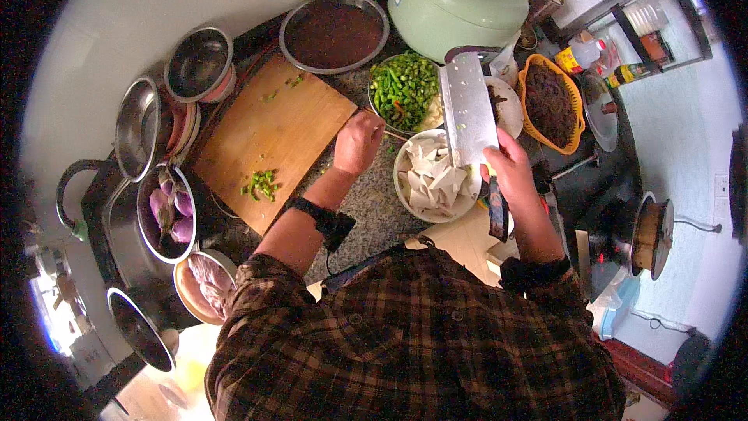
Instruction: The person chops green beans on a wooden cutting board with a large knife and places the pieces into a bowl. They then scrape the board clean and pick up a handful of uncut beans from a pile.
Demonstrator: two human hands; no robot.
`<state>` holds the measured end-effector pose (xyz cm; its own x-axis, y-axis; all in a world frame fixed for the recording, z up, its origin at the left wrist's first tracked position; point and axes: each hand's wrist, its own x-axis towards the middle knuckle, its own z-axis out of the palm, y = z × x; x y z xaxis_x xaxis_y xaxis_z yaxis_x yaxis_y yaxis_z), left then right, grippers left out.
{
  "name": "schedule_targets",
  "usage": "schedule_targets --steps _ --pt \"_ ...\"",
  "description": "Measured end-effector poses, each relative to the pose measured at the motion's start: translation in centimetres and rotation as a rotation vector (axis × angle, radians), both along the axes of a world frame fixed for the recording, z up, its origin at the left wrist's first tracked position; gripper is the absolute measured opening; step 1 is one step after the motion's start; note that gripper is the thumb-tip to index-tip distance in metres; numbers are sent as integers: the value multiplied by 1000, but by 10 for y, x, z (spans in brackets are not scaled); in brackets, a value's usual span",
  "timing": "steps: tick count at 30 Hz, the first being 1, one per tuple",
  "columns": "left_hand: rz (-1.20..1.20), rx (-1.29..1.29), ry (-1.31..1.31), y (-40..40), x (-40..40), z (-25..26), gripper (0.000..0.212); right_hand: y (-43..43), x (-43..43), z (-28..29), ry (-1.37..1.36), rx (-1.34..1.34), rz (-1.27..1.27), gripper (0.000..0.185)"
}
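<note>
In my right hand [509, 166] is a cleaver [470, 111], its wide blade flecked with green bits and its dark handle pointing down past my palm. The blade overlaps the edges of a bowl of chopped green peppers [403, 88] and a white bowl of pale flat slices [435, 181]. My left hand [359, 134] is at the right corner of a wooden cutting board [257, 140], beside the pepper bowl; its fingers are curled and what they hold, if anything, is hidden. A small heap of chopped green pepper [260, 185] lies on the board.
A steel basin [334, 32] and a green rice cooker [461, 6] stand at the back. Eggplants [172, 210] and raw meat [204, 286] sit in bowls at left by the sink [125, 234]. A yellow basket [552, 102] and bottles [579, 55] stand right.
</note>
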<state>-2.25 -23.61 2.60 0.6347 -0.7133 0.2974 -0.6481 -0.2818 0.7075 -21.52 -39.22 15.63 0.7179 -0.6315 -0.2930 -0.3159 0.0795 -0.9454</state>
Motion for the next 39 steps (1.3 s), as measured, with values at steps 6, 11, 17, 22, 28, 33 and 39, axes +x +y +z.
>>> schedule_targets --steps 6,11,17,22,28,33,39 --pt "213 181 -9 -10 -14 -19 15 20 -20 8 66 -15 -32 33" --pt "265 458 74 -34 -1 -30 15 16 -29 0 35 -6 76 36" --pt "192 253 33 -11 -1 -22 10 20 -33 7 21 -4 34 37" --pt "138 -30 -27 5 -21 -41 14 19 -32 9 6 -10 54 37" --pt "-152 -54 -128 -11 -40 -54 21 20 -35 8 35 -24 45 37" --pt "-170 64 -78 -11 -44 -51 22 24 -35 9 35 -35 2 36" --pt "-297 91 -106 8 -42 -53 34 24 -37 8 66 -48 23 36"
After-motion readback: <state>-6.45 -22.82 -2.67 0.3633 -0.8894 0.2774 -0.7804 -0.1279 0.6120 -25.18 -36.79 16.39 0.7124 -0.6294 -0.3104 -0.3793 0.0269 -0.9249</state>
